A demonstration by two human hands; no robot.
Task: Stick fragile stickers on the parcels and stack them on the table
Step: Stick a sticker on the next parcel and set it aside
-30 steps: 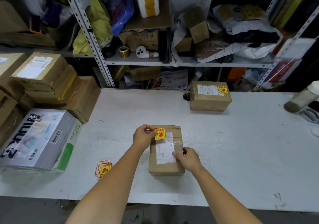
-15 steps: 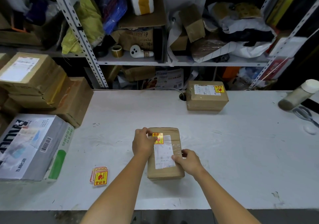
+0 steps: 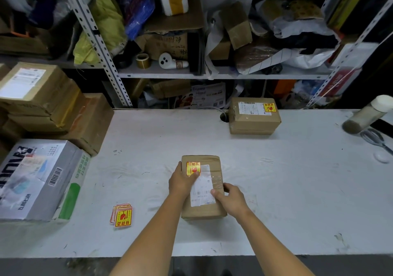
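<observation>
left hand (image 3: 184, 181), fingers flat together, presses the fragile sticker (image 3: 193, 168) onto the parcel (image 3: 204, 212), far-left top, to seat the adhesive; right hand (image 3: 232, 199) grips its right edge, thumb on top, steadying it on the table (image 3: 287, 180). spare stickers (image 3: 122, 215) lie leftward; a stickered parcel (image 3: 254, 119) waits farther back.

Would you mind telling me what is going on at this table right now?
A person is labelling parcels. Their left hand presses a yellow fragile sticker onto the top of a brown parcel on the white table, while the right hand grips the parcel's right edge. A second parcel, which has its sticker on, sits at the back of the table. A pile of spare stickers lies to the left.
</observation>
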